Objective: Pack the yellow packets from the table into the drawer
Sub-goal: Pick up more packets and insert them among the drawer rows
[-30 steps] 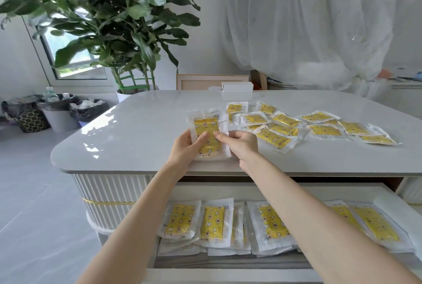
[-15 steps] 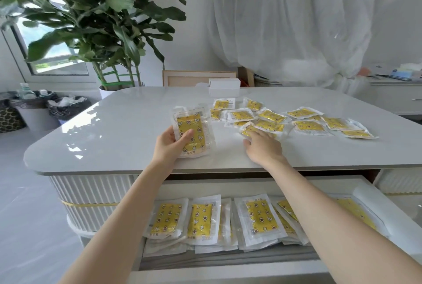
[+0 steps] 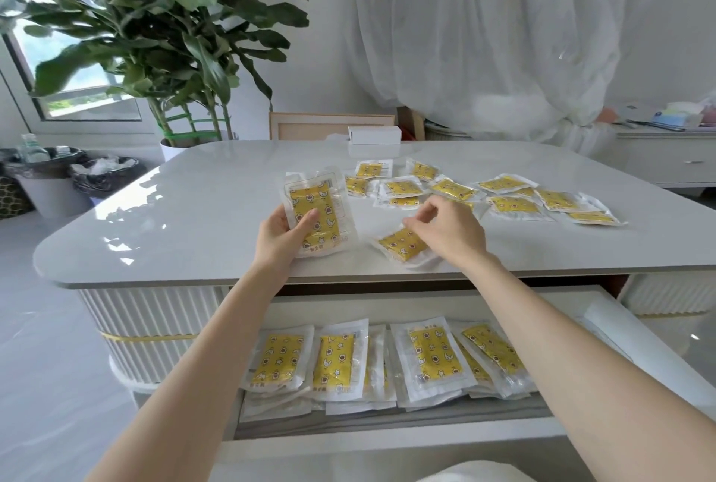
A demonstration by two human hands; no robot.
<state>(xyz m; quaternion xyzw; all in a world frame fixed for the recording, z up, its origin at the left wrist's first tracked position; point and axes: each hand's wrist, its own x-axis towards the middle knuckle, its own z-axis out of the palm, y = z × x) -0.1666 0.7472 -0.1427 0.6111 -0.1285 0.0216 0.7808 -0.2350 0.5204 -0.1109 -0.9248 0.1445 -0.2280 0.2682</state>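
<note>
Our left hand [image 3: 279, 237] grips a stack of packets [image 3: 315, 210], clear sleeves over yellow star-printed pads. Our right hand [image 3: 449, 233] pinches a single packet [image 3: 403, 243] lying just beside it on the table [image 3: 193, 218]. About eleven loose packets [image 3: 453, 189] lie beyond the right hand, and five top the layers in the open drawer [image 3: 387, 443] below both wrists.

Two forearms [image 3: 217, 346] show, bare from the lower edge up to the wrists. The left hand [image 3: 284, 235] and right hand [image 3: 451, 231] are likewise uncovered.

plant [image 3: 155, 36] top cropped; packet [image 3: 317, 198] print unreadable
</note>
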